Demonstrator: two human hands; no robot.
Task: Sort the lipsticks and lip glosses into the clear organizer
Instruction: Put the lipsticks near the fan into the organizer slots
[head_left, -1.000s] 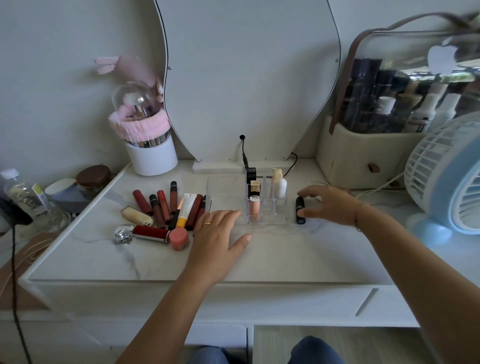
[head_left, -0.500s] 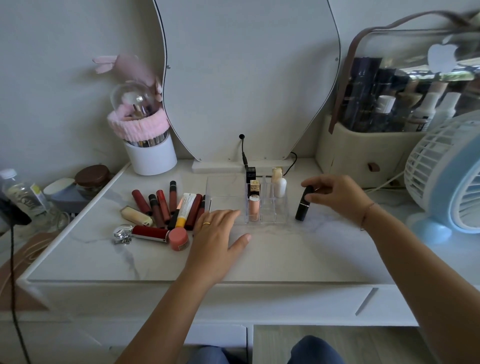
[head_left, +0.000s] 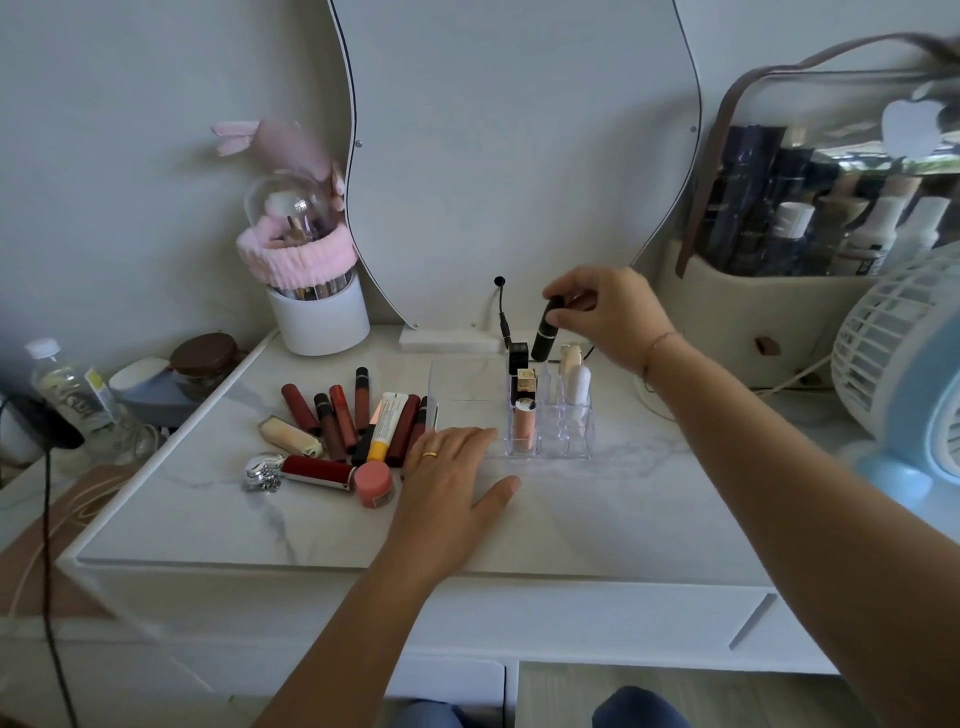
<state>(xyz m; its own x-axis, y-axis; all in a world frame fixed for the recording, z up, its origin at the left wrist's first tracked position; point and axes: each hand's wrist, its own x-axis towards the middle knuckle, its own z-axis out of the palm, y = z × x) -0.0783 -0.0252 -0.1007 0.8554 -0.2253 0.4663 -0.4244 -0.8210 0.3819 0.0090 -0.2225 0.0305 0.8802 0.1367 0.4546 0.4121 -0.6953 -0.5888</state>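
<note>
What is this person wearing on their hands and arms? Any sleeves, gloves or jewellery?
No gloves and no sleeves show: both forearms are bare as far as the picture reaches. The left hand has a plain gold ring on one finger. The right hand shows no ring, but a thin reddish cord bracelet circles its wrist.

A home dressing table: curvy mirror, brush holder, cosmetics case, small fan.
</note>
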